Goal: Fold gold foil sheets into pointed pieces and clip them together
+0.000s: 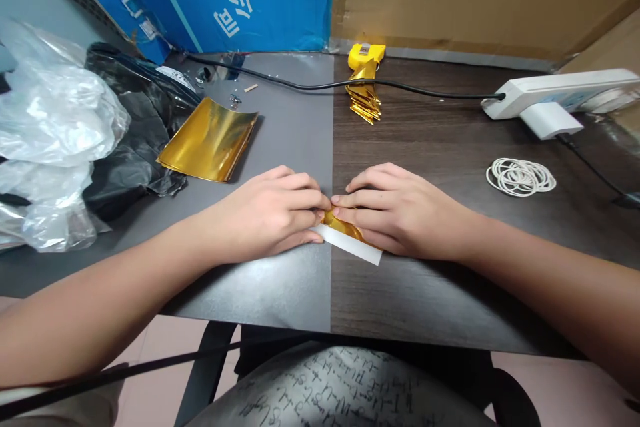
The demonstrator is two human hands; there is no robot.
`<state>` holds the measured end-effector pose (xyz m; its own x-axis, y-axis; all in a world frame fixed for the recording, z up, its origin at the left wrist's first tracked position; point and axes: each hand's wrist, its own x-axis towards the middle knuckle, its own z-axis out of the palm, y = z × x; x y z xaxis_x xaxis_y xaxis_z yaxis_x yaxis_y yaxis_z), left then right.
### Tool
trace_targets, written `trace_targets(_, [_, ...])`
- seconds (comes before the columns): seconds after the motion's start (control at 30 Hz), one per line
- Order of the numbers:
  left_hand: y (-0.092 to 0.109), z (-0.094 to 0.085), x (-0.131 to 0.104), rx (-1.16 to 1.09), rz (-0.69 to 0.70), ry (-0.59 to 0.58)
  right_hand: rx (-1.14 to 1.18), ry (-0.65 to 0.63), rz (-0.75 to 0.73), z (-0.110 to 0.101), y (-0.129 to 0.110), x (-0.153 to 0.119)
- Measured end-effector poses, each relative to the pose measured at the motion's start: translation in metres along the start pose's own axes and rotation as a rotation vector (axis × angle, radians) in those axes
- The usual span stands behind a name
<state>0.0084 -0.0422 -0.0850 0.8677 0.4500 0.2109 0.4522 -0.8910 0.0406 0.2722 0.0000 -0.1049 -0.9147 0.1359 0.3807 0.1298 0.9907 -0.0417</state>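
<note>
Close to the table's front edge lies a sheet of gold foil paper (349,227), partly folded, with a strip of its white back turned up along the near side. My left hand (287,213) grips its left part, fingers closed, thumb at the near edge. From the other side my right hand (395,210) presses its fingertips on the gold face, fingers bent together. The fingertips of both hands almost meet at the middle. Much of the sheet is hidden under the hands.
A stack of gold foil sheets (213,140) lies left, beside black and clear plastic bags (55,107). Folded gold pieces (365,93) sit by a yellow tape measure (366,53). White rubber bands (521,177) and a power strip (560,90) are right. A black cable (300,87) crosses behind.
</note>
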Motion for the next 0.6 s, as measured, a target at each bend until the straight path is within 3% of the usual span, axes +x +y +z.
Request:
trace_targets(0.37, [0.004,-0.004,0.0,0.003,-0.009,-0.035,-0.041,-0.093,0.005,-0.005,-0.004,0.002])
trace_targets(0.6, [-0.001,-0.012,-0.003,-0.023,-0.031,-0.131,-0.051,-0.12,-0.001,-0.007,-0.002,0.001])
